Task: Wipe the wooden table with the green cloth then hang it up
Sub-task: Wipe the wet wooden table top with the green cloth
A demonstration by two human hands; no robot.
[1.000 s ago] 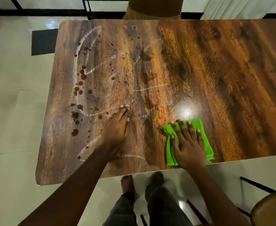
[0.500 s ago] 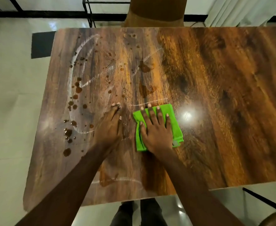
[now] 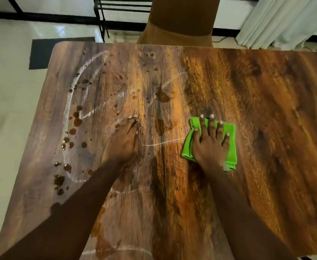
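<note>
The right hand (image 3: 210,145) lies flat on the folded green cloth (image 3: 231,141), fingers straight and spread, pressing it onto the wood rather than gripping it. The left hand (image 3: 123,143) is flat too, fingers together, resting on the bare counter (image 3: 266,109) well apart from the cloth and holding nothing.

The cloth sits about midway between the near and far edges, its longer side running from near to far. The dirt is all to its left. A brown smear (image 3: 161,126) lies between the two hands, a puddle (image 3: 162,96) sits a little further back, and a string of brown drops (image 3: 77,121) with pale streaks (image 3: 73,98) runs along the left edge, beyond the left hand.

I'd say the wiping is far from done. The next stroke needs to go leftward, and the bracing left hand is in its way. A chair (image 3: 182,19) stands at the far edge. I can't see an obvious place to hang the cloth.
</note>
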